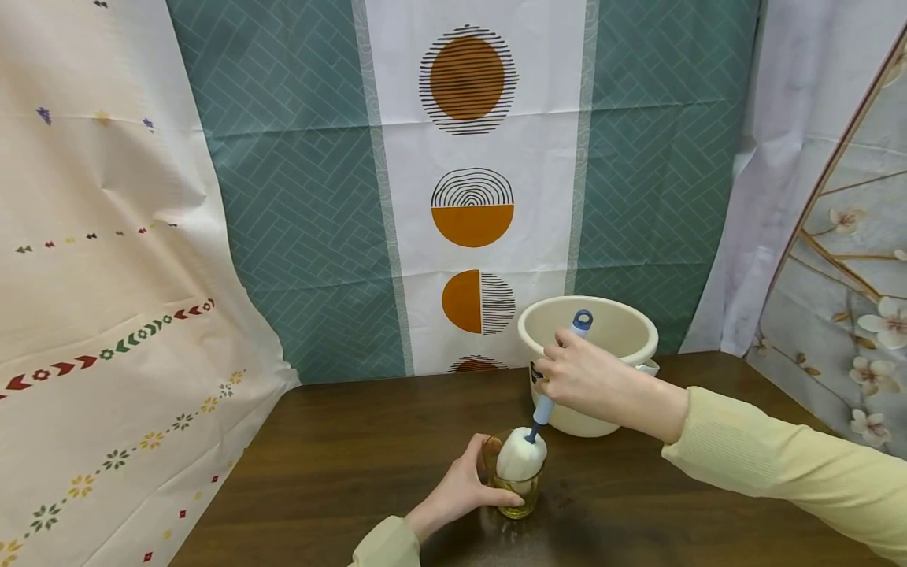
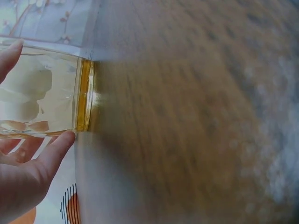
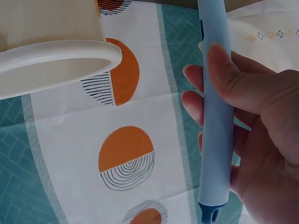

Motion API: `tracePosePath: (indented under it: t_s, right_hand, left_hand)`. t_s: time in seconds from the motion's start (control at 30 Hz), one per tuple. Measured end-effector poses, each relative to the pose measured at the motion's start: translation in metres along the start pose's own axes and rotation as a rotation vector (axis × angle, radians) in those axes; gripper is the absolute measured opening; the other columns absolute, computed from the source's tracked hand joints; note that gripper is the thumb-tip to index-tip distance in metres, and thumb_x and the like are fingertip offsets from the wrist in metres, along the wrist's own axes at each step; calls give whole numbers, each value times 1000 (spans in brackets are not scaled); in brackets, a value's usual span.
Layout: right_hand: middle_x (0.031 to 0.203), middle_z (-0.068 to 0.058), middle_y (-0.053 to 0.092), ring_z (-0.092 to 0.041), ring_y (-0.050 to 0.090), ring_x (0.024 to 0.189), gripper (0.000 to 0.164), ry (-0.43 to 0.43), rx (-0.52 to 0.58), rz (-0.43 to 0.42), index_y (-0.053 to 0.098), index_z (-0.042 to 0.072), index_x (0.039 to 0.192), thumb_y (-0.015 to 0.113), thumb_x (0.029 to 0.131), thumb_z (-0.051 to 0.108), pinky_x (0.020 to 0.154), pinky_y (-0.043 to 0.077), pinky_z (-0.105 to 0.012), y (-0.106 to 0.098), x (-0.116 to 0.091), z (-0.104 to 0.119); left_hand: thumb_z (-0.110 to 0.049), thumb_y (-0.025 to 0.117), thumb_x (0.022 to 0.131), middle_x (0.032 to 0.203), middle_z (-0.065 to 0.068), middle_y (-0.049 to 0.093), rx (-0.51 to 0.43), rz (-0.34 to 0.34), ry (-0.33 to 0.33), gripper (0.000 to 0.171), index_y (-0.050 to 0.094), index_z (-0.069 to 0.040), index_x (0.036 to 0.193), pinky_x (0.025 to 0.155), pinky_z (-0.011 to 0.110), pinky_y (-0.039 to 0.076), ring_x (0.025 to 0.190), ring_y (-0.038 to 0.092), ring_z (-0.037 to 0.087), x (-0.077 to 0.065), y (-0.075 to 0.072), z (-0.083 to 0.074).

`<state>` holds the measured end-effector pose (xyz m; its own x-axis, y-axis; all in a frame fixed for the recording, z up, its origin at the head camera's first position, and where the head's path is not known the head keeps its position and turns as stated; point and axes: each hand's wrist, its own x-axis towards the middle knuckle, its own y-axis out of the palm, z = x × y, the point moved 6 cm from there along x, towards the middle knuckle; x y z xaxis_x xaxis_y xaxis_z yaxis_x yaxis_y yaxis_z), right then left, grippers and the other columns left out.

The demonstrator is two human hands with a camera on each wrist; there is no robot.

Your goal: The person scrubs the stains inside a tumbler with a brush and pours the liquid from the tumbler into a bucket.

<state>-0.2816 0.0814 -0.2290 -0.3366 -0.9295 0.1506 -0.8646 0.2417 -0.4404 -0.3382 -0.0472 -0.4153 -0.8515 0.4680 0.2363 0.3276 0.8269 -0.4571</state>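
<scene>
An amber-tinted glass stands on the dark wooden table, and my left hand grips its side, thumb in front and fingers behind. In the left wrist view the glass lies sideways across the picture, with the left hand around it. My right hand holds the light blue handle of a bottle brush. The brush's white sponge head sits partly inside the glass, its top above the rim. In the right wrist view, the fingers and thumb of the right hand wrap the blue handle.
A cream plastic bucket stands on the table behind the right hand, close to the back edge. Patterned curtains hang behind the table and on both sides.
</scene>
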Motion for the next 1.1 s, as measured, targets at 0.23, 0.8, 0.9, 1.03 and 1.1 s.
tracePosePath:
  t_s: [0.23, 0.8, 0.9, 1.03, 1.1]
  right_hand:
    - [68, 3, 54, -17, 45, 62, 14, -2, 2, -35, 69, 26, 77, 78, 66, 25, 61, 32, -31, -4, -3, 2]
    - [70, 1, 56, -20, 48, 63, 17, 7, 44, -34, 67, 24, 80, 77, 66, 23, 63, 33, -33, -3, -1, 0]
    - [72, 0, 57, -20, 49, 63, 20, 25, 57, -30, 68, 23, 82, 79, 65, 21, 63, 33, -33, -3, -2, -2]
    - [76, -2, 58, -21, 49, 63, 23, 43, 68, -36, 69, 22, 83, 80, 63, 18, 64, 34, -34, -3, -3, -5]
    - [77, -2, 58, -21, 49, 63, 23, 47, 74, -40, 69, 23, 83, 81, 63, 18, 65, 35, -34, -2, -3, -5]
  left_hand:
    - [-22, 83, 65, 104, -5, 50, 13, -13, 12, 65, 41, -14, 114, 62, 30, 40, 80, 46, 15, 0, -1, -3]
    - [-28, 82, 65, 104, -4, 53, -10, 7, -28, 68, 39, -15, 117, 69, 32, 42, 82, 51, 14, 1, 1, 2]
    - [-25, 82, 66, 101, -4, 55, -40, 18, -34, 67, 39, -15, 117, 74, 33, 42, 86, 53, 14, 1, 2, 3]
    - [-22, 81, 67, 100, -3, 56, -63, 25, -39, 64, 40, -14, 116, 77, 34, 41, 90, 54, 14, 1, 2, 3]
    - [-22, 81, 67, 100, -3, 56, -66, 25, -39, 64, 40, -14, 116, 77, 34, 41, 90, 54, 14, 1, 2, 2]
